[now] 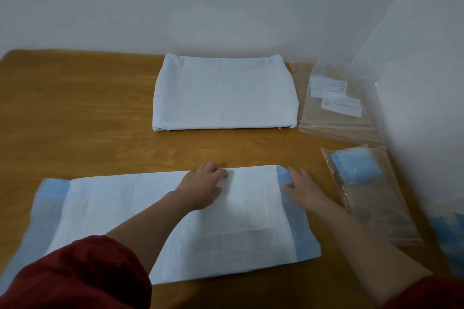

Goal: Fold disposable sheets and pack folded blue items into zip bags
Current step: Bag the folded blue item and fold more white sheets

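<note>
A disposable sheet (120, 208), white with blue borders, lies spread flat on the near part of the wooden table (75, 113). My left hand (203, 188) rests palm down on its far middle edge, fingers apart. My right hand (301, 187) lies on the sheet's blue right border near the far right corner, its fingertips curled on the edge. A zip bag (376, 203) holding a folded blue item (356, 165) lies to the right of the sheet.
A stack of folded white sheets (223, 95) sits at the back middle against the wall. Empty zip bags with white labels (336, 100) lie at the back right. A large clear plastic bag (426, 108) stands along the right edge. Red sleeves cover my forearms.
</note>
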